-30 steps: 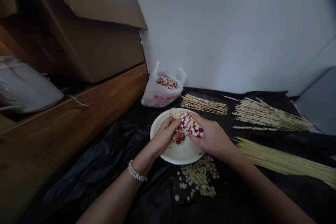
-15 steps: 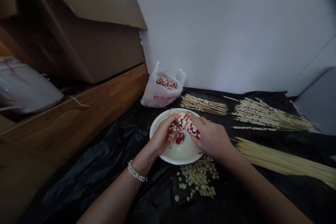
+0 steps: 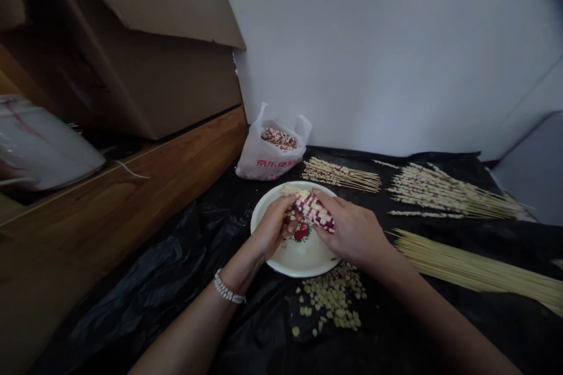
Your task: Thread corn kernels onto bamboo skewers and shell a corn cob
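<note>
Over a white enamel plate (image 3: pixel 308 262) with a red flower in its middle, both my hands grip a white-and-purple corn cob (image 3: pixel 312 210). My left hand (image 3: pixel 273 228) wraps the cob's near side, its fingers pressed on the kernels, and wears a beaded bracelet (image 3: pixel 227 295). My right hand (image 3: pixel 352 233) holds the cob's other side. The cob's lower part is hidden by my fingers. Loose pale corn kernels (image 3: pixel 332 299) lie on the black plastic sheet (image 3: pixel 153 310) just below the plate.
Bundled skewers threaded with kernels (image 3: pixel 453 202) and bare bamboo skewers (image 3: pixel 475 269) lie to the right. A white plastic bag (image 3: pixel 268 167) holding corn stands behind the plate. A wooden ledge (image 3: pixel 132 199) and cardboard box (image 3: pixel 153 70) rise at left.
My left fingers have shifted along the cob, and the cob has tilted slightly in my hands. The plate, kernels and skewers stay where they were.
</note>
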Available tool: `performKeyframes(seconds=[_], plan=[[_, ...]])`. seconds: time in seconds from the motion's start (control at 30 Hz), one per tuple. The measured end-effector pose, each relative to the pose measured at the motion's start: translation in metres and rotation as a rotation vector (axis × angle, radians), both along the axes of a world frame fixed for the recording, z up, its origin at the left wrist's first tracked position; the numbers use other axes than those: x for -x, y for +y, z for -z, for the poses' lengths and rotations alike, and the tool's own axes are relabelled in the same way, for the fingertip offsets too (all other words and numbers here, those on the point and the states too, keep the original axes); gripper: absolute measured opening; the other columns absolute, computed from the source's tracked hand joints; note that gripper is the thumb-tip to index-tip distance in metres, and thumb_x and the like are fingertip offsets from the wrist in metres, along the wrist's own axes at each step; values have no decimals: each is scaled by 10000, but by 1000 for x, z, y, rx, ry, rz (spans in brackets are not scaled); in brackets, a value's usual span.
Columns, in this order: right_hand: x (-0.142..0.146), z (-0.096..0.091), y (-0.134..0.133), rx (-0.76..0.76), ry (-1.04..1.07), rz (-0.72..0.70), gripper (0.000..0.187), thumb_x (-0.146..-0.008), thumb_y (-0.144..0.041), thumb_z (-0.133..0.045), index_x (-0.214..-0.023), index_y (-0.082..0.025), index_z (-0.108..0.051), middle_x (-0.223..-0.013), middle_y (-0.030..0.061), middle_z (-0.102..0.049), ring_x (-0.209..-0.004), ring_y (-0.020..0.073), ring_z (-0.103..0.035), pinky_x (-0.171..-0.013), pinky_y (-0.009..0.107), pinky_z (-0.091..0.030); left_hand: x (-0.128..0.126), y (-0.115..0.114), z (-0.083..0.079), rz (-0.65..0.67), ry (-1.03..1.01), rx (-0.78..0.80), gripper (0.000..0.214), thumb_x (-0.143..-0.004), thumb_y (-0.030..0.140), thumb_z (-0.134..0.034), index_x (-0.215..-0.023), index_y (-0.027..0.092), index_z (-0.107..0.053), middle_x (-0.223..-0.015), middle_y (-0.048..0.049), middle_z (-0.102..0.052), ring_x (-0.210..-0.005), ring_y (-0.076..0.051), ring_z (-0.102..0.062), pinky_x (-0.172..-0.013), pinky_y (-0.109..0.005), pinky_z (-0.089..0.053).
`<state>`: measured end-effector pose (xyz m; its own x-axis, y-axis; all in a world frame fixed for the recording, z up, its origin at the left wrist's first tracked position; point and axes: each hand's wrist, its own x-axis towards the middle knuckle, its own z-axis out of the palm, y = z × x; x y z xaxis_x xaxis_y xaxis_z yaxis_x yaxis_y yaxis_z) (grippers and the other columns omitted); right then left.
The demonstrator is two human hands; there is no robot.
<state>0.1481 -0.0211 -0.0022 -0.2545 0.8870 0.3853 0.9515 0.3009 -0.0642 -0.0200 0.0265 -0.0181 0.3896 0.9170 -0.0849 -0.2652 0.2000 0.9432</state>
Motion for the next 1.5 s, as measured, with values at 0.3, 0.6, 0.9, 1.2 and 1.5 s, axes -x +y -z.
performKeyframes(seconds=[0.3, 0.6, 0.9, 1.2, 1.5], plan=[[9, 0, -4, 9, -49, -24, 620, -773, -236, -615, -1374, -131, -506, -948, 144, -701, -734, 300, -667, -579, 368, -455, 3, 1, 2, 58, 69, 141, 262, -753, 344, -450, -578, 156, -507, -439, 20, -385, -381, -56, -236, -403, -245, -102], [6, 3, -1, 31, 65, -53, 597, -800, -311, -564, -1371, -152, -493, -966, 124, -733, -762, 273, -681, -608, 350, -466, -3, -1, 5, -97, 81, 41, 110, -617, 139, -515, -676, 193, -440, -448, 76, -364, -362, -42, -247, -400, -217, -122], [0, 0, 1, 29, 52, -24, 598, -799, -313, -567, -1371, -157, -489, -1015, 132, -726, -777, 290, -684, -598, 361, -463, 1, -5, -6, 24, -8, 62, 176, -748, 327, -557, -680, 175, -502, -522, 28, -468, -383, -48, -256, -405, -241, -128], [9, 0, -4, 42, 19, -21, 591, -768, -246, -584, -1344, -130, -521, -931, 157, -725, -721, 308, -677, -567, 362, -440, -1, -2, 5, 3, 113, 31, 190, -731, 287, -492, -575, 186, -454, -431, 44, -356, -369, -60, -246, -406, -251, -116], [0, 1, 2, 40, 136, -32, 562, -798, -336, -550, -1339, -190, -518, -1053, 114, -741, -821, 291, -697, -645, 372, -478, -1, -5, -2, -21, -7, 43, 125, -640, 155, -532, -745, 186, -471, -543, 42, -479, -385, -42, -276, -415, -224, -135]])
